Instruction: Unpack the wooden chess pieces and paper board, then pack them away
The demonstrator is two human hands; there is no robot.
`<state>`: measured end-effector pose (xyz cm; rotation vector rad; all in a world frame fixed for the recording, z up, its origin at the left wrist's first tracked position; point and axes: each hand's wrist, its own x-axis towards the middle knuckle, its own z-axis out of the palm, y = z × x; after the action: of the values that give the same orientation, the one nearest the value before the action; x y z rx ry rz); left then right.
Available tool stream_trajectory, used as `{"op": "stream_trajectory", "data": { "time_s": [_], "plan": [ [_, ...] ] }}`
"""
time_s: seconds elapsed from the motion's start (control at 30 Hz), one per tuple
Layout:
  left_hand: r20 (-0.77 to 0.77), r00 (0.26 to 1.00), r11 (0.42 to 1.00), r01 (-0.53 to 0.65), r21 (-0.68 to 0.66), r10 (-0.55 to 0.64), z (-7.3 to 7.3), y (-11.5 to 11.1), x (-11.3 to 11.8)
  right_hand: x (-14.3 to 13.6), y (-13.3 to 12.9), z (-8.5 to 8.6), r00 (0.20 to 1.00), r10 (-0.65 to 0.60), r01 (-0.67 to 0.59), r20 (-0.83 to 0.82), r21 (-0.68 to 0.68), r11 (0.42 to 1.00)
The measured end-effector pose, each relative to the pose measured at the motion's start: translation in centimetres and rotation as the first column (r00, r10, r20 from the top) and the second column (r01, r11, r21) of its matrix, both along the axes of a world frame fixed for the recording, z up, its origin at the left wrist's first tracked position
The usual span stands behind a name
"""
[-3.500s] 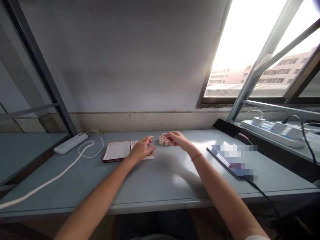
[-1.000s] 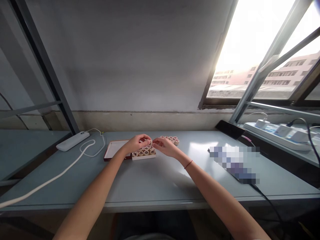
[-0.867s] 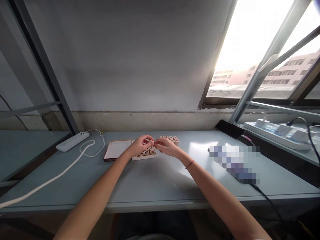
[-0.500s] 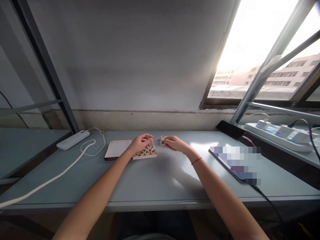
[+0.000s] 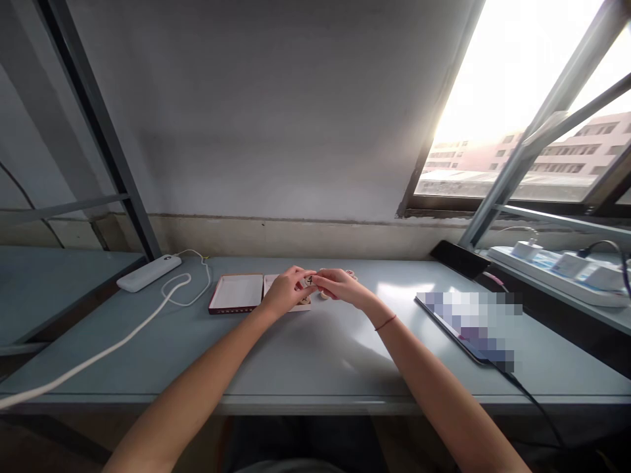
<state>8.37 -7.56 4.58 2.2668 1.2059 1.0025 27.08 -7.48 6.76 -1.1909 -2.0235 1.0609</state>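
Note:
My left hand (image 5: 286, 290) is over a shallow white box (image 5: 269, 282), its thumb and fingers closed around a round Chinese chess piece (image 5: 309, 280) with a dark character. From the other side, my right hand (image 5: 340, 285) pinches the same piece, so the fingertips of both hands meet at the box's right edge. Other pieces show in the box under my left fingers, mostly hidden. More round pieces (image 5: 350, 273) lie on the table behind and beneath my right hand. Left of the box sits its open lid (image 5: 239, 291), white inside with a dark red rim.
On the grey table (image 5: 296, 368), a white power bank-like block (image 5: 148, 274) and a white cable (image 5: 108, 348) lie to the left. On the right are a tablet-like device (image 5: 468, 328), partly blurred, a black phone-like slab (image 5: 459, 266) and a power strip (image 5: 557, 272) with plugs.
My right hand has moved slightly left and my left hand right, so they now meet at one piece. More pieces show behind my right hand. The view has shifted a little.

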Motion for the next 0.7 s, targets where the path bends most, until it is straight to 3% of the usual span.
{"op": "stream_trajectory", "data": {
  "time_s": [0.13,0.27,0.4,0.7],
  "plan": [
    [-0.093,0.995,0.999,-0.035,0.036,0.038,-0.1,-0.1,0.0,-0.1,0.3,-0.2,0.998,-0.036,0.034,-0.041,-0.051,0.998],
    [-0.139,0.987,0.997,-0.075,0.009,0.076,-0.2,0.4,-0.6,1.4,2.0,-1.5,0.966,-0.161,0.161,0.203,0.017,0.987],
    [-0.18,0.979,0.996,-0.092,0.001,0.091,-0.5,0.9,-1.0,2.3,3.2,-2.8,0.905,-0.149,0.141,0.399,0.05,0.989],
    [-0.219,0.972,0.997,-0.082,0.014,0.083,-0.6,0.9,-1.1,2.6,3.4,-3.2,0.846,-0.111,0.087,0.522,0.07,0.994]
  ]
}}
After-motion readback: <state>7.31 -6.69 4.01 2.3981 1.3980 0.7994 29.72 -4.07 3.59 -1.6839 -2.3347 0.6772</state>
